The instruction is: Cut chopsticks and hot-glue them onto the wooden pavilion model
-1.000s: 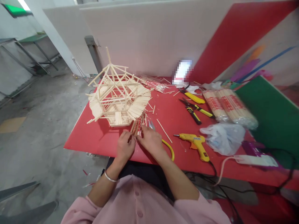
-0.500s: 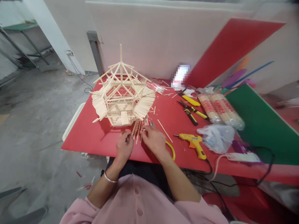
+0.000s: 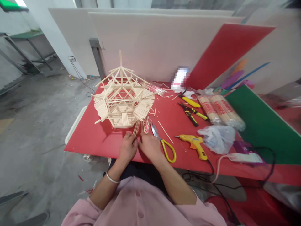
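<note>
Side by side at the table's front, my left hand (image 3: 128, 146) and my right hand (image 3: 150, 146) have their fingers curled inward, tips nearly meeting. Thin wooden sticks (image 3: 136, 128) run up from between them; both hands look closed on sticks, though the fingertips are largely hidden. Just beyond stands a pavilion-like stick model (image 3: 121, 102), with a pointed frame roof and fanned lower eaves. More sticks in a red-marked wrapper (image 3: 146, 124) lie beyond my right hand. Scissors (image 3: 167, 149) with yellow handles lie to its right.
On the red tabletop (image 3: 94, 142), a yellow glue gun (image 3: 194, 144), pliers (image 3: 191, 114), a plastic bag (image 3: 217, 138) and packs of sticks (image 3: 221, 111) occupy the right side. A phone (image 3: 180, 78) leans at the back. Cables (image 3: 211, 180) hang off the front edge.
My hands have drawn closer together, the right one shifting left and uncovering the scissors. The view has tilted slightly upward. The stick model stays in place.
</note>
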Demonstrator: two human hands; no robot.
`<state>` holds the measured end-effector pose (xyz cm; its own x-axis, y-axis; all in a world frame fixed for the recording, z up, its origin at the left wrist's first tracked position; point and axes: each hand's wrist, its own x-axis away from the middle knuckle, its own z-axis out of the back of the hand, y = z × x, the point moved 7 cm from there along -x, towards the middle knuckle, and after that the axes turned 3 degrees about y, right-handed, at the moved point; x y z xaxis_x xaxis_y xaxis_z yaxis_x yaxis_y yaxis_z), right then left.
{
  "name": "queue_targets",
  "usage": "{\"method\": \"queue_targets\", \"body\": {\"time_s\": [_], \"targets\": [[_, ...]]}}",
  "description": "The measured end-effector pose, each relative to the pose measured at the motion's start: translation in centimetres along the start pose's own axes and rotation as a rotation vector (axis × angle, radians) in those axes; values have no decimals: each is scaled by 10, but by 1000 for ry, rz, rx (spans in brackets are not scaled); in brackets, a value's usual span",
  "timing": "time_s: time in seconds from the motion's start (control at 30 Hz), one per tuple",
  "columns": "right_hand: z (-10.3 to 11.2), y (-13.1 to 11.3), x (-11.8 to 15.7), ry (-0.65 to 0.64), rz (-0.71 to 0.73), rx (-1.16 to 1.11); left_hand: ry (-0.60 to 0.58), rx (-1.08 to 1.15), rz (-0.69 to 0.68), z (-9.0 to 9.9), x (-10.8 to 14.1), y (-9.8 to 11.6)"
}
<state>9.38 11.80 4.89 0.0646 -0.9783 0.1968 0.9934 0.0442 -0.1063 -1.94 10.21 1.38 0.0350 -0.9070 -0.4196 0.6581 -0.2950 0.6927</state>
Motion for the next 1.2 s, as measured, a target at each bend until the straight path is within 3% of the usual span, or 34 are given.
{"method": "queue_targets", "body": {"time_s": [0.2,0.3,0.5,0.6,0.7,0.87,0.97,1.2], "targets": [[2,-5,7,-7,-1,-59,34,124,15,4,-3,3],[0,1,6,-11,-14,-120,42,201,87,8,-7,1],[1,19,20,14,45,-340,-29,470,435,3,-6,-12],[-2,18,46,-25,158,-494,-165,687,588,-10,1,-8],[-14,15,77,-126,225,-820,-293,920,711,-16,9,5],[-38,16,103,-330,72,-1342,-359,954,727,1,17,29],[-38,13,101,-418,31,-1469,-334,933,714,15,17,37],[-6,1,70,-198,79,-1438,-255,977,695,27,-3,40]]}}
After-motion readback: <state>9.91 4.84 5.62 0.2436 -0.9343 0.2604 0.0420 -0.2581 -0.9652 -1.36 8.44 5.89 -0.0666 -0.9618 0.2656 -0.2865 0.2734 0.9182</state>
